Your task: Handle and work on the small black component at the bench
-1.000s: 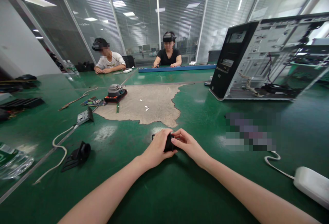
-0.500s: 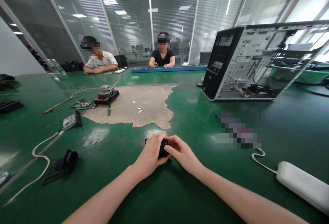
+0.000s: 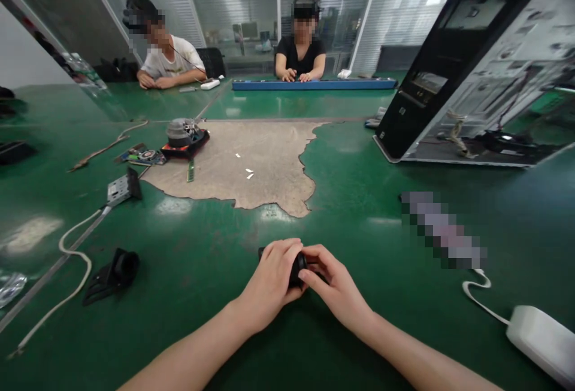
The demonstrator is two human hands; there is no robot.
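Observation:
Between my hands, low over the green table [image 3: 215, 235], is a small black boxy part [image 3: 296, 272], mostly covered by my fingers; its kind does not show. My left hand [image 3: 274, 277] wraps over its top and left side, closed on it. From the right, the thumb and fingers of my right hand [image 3: 330, 280] pinch its right edge. Off to the left lies a black plastic piece with a round tube and slatted base [image 3: 115, 274], apart from both hands.
An opened computer case [image 3: 417, 73] stands tilted in view at right. A white power strip [image 3: 541, 334] and cord lie nearer me. Left are a heatsink fan [image 3: 184, 136], a circuit board [image 3: 146, 156] and a metal bracket [image 3: 120, 190]. Two people sit across the table.
The view has tilted down and come nearer, so the computer case and people look larger. Both hands keep hold of the black part with almost the same grip.

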